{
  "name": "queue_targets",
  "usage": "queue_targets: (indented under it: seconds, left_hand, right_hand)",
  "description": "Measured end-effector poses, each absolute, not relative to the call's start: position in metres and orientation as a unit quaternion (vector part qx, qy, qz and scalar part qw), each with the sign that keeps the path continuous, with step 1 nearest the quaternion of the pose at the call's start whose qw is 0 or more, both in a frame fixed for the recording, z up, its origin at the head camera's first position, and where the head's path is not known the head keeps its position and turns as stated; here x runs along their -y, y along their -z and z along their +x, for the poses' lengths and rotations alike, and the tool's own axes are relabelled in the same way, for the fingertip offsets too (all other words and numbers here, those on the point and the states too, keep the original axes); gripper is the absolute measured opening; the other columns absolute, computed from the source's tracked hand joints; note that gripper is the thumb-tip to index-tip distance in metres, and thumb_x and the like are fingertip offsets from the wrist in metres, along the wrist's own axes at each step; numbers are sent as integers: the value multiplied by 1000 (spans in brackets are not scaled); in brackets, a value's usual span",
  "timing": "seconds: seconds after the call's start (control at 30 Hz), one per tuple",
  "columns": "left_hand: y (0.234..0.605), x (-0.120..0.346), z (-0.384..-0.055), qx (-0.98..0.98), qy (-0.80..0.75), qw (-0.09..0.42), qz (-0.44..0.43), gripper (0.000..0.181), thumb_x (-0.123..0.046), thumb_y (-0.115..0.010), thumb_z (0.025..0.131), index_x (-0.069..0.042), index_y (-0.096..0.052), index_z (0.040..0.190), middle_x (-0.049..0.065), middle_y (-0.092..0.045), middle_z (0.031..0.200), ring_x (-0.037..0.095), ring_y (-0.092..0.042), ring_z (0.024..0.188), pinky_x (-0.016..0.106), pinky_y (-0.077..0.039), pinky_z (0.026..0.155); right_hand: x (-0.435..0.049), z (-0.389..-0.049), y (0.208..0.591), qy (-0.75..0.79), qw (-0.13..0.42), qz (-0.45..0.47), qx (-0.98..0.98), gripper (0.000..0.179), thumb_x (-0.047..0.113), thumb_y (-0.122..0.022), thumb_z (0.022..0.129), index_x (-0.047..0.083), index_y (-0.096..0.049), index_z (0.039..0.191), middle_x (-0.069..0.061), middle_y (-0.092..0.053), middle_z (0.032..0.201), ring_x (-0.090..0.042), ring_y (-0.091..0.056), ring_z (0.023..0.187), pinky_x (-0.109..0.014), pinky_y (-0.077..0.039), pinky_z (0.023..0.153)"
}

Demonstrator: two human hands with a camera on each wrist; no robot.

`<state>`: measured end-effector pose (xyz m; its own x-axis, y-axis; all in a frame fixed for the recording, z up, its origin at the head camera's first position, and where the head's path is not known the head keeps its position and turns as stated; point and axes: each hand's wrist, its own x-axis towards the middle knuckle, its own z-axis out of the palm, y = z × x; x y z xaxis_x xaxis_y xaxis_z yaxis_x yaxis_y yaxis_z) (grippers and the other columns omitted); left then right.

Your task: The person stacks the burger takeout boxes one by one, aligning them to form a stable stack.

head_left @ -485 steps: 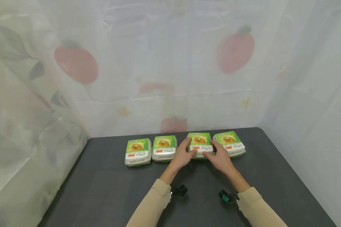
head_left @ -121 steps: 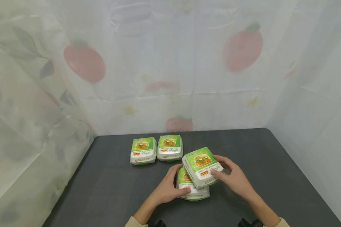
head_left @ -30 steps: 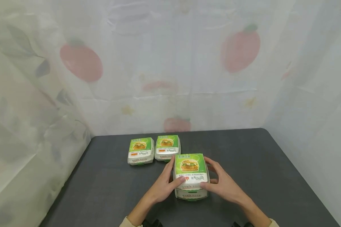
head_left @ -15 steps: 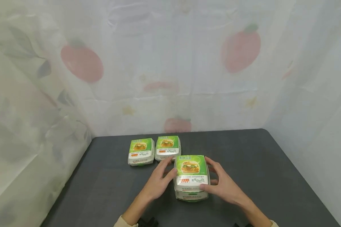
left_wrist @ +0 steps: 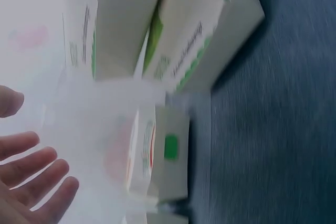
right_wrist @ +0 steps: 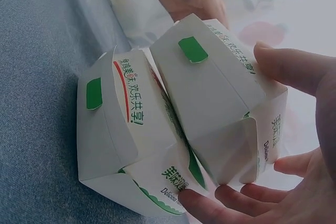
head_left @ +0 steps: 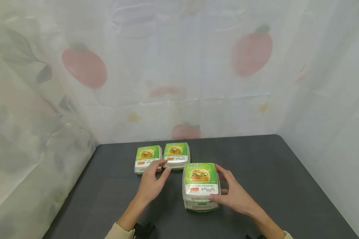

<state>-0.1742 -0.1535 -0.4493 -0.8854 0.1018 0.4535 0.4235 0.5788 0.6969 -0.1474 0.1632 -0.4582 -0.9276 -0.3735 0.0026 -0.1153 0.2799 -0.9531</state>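
Observation:
Two white and green burger boxes are stacked on the table in the head view: the upper box (head_left: 201, 179) rests on the lower box (head_left: 201, 206), mostly hidden beneath it. My right hand (head_left: 236, 194) holds the upper box by its right side, thumb at its front; in the right wrist view a fingertip touches the lower box (right_wrist: 100, 135) too. My left hand (head_left: 151, 184) is apart from the stack, fingers spread and lightly bent, in front of the back-left box (head_left: 145, 153). Another matching box (head_left: 176, 151) stands beside that one. In the left wrist view my left hand (left_wrist: 31, 182) holds nothing.
The dark table (head_left: 107, 189) carries all the boxes. A pale curtain (head_left: 203, 83) with strawberry prints hangs behind its far edge, and sheeting (head_left: 27, 139) encloses the left side as well as the right.
My left hand has let go of the upper box and moved left, towards the back boxes. My right hand stays on the upper box. Earlier, that box was tilted, then settled squarely on the lower one.

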Motion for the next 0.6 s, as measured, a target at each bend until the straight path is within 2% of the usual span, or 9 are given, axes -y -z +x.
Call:
queue_targets:
  seconds: [0.2,0.33,0.6]
  left_hand:
    - [450,175,-182,891,376,224,-122,39,-29,-74,96,-6,-68,127,11,-66,125,36,-64,108,52,-53,88]
    - [451,190,-188,897,354,239,-109,43,-27,-76,94,-5,-66,129,14,-64,129,37,-60,113,55,-49,91]
    - [460,216,-203,911,328,235,-84,56,-32,-79,91,-4,-61,135,18,-57,135,40,-49,128,61,-41,100]
  right_hand:
    - [-163,-147,459,572,105,-157,-798,102,31,-83,86,16,-17,163,-14,-21,160,-40,-34,142,-41,-51,94]
    - [-162,-147,459,567,102,-156,-802,103,31,-83,86,17,-17,163,-14,-22,160,-40,-34,142,-44,-50,95]
    - [-161,-147,457,559,103,-147,-809,104,34,-83,85,18,-17,163,-14,-22,160,-40,-33,142,-46,-48,96]
